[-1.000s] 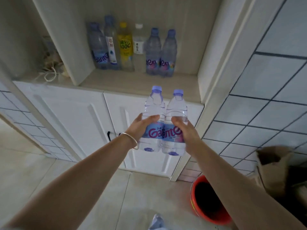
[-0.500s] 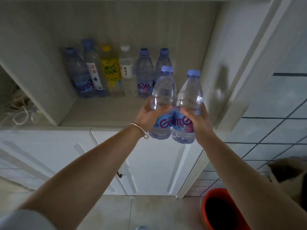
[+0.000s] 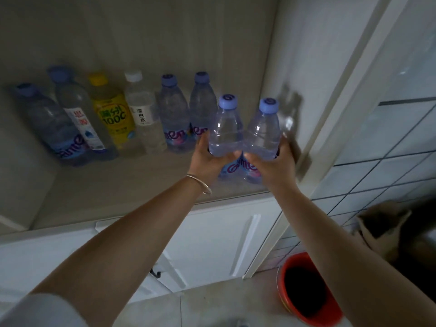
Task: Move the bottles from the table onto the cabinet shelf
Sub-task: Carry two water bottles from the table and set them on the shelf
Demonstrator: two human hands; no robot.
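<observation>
Two clear water bottles with blue caps stand side by side over the right part of the cabinet shelf (image 3: 113,192). My left hand (image 3: 207,159) grips the left bottle (image 3: 227,128) and my right hand (image 3: 273,166) grips the right bottle (image 3: 263,131). Both are upright, at or just above the shelf board; whether they touch it is hidden by my hands. Behind them a row of several bottles lines the back wall: blue-capped water bottles (image 3: 175,114), a yellow drink bottle (image 3: 112,114) and a white-capped bottle (image 3: 144,114).
The cabinet's right side wall (image 3: 304,79) is close beside the right bottle. White cabinet doors (image 3: 212,244) lie below the shelf. A red bucket (image 3: 306,289) and a brown paper bag (image 3: 384,227) stand on the floor at the right, by a tiled wall.
Both hands have carried the two bottles up from in front of the cabinet doors and forward into the shelf opening, to the right of the back row.
</observation>
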